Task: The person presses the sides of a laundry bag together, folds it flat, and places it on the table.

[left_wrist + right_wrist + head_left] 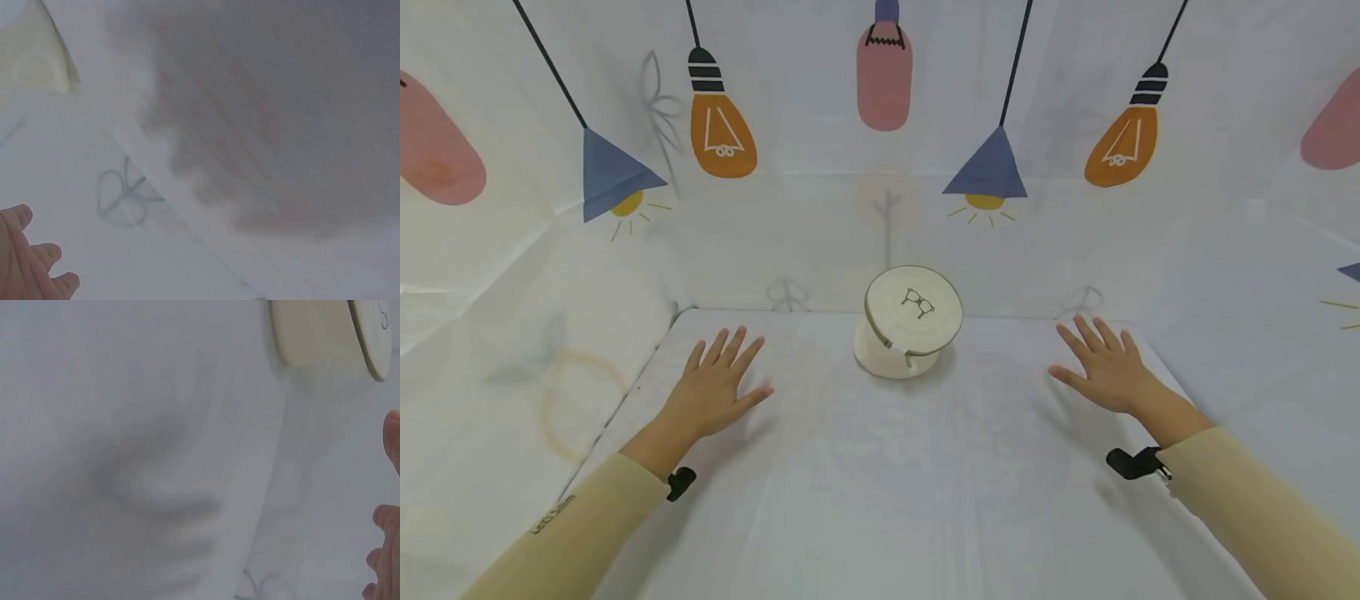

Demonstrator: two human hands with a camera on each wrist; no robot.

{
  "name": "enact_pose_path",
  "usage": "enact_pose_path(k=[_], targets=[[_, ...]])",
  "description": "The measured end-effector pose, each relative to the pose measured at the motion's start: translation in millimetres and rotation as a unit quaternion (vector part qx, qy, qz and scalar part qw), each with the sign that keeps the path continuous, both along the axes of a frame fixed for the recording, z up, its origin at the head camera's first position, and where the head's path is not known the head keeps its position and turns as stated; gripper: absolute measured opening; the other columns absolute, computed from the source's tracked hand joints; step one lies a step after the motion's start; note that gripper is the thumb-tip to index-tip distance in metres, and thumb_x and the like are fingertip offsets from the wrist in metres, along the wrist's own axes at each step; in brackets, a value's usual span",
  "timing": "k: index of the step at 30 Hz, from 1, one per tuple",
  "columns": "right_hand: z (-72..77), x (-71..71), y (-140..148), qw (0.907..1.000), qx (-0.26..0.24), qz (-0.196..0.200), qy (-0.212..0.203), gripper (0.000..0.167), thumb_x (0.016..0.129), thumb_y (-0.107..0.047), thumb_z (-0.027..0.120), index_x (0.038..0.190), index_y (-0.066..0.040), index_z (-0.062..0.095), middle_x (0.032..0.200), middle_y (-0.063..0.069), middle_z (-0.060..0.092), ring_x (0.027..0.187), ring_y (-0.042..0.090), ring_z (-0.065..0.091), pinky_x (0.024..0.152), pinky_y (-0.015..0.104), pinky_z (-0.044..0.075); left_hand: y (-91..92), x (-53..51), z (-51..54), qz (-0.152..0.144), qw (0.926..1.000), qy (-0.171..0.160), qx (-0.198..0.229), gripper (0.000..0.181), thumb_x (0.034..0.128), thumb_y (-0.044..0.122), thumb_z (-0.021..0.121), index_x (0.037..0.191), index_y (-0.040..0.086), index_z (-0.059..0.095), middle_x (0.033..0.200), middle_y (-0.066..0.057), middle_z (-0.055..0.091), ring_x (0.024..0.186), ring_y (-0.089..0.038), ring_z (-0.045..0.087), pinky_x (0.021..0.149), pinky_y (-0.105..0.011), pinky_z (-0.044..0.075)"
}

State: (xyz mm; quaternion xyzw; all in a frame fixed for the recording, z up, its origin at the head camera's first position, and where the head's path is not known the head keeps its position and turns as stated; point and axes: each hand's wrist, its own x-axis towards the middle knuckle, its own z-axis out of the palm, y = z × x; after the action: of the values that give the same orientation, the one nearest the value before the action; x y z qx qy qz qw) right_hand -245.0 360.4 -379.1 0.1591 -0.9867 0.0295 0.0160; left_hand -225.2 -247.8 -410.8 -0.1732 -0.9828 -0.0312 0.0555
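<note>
My left hand (709,393) and right hand (1111,377) had fingers (748,356) spread, empty, while the cream disc-topped object (914,312) near the far edge of the worktop (880,483) seemed light and stiff, best gripped by its base (886,363).

The stand (913,310) sits toward the middle of the far edge of the table (880,500), its disc (940,300) above its base (887,365), with the left hand (711,390) well apart on its left and the right hand (1108,372) well apart on its right, both over the table's far part. Behind that edge rises the backdrop (812,229), bearing a pendant print (883,92) above the stand, between a left bulb print (724,137) and a right bulb print (1123,146).
</note>
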Motion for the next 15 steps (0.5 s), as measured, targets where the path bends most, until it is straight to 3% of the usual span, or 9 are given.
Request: enact_pose_path(k=[15], targets=[[-2.9,1.2,-4.9,0.9999,-0.014,0.000,-0.007,0.087,0.099,-0.060,0.048,0.160,-0.006,0.017,0.163,0.030,0.007,0.148,0.052,0.000,0.110,0.075,-0.002,5.3,0.6,-1.7,-0.002,1.0000,-0.008,-0.002,0.086,0.0982,0.069,0.038,0.162,0.015,0.015,0.167,-0.019,0.006,0.152,-0.041,0.000,0.118,-0.063,-0.001]])
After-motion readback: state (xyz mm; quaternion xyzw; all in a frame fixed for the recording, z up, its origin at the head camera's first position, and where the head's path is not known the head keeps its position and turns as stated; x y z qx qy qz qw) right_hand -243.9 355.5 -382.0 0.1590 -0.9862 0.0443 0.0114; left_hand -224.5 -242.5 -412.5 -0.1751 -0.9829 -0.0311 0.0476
